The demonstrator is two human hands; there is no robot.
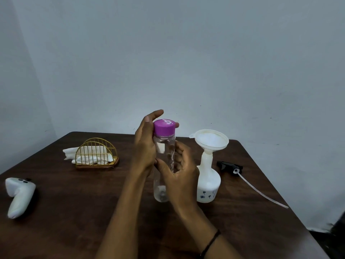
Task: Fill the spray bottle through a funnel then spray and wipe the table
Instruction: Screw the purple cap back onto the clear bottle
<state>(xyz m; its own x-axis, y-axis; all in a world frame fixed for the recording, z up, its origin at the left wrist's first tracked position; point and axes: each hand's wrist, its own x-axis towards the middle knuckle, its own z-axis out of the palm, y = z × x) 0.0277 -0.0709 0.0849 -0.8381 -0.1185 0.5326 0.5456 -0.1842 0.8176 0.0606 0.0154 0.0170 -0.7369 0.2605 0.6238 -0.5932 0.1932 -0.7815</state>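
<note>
right hand [179,171] clamps the light, slippery clear plastic bottle [164,165] mid-body; left hand [144,144] wraps its purple cap [164,127], the best place to twist.

both bare forearms reach forward from the bottom edge and meet in the middle. the left hand [144,146] is raised higher, its palm turned to the right, the fingers curved and the thumb pointing up and forward. the right hand [179,176] is lower with fingers curled toward the left hand, and a thin black band is around the right wrist.
</note>
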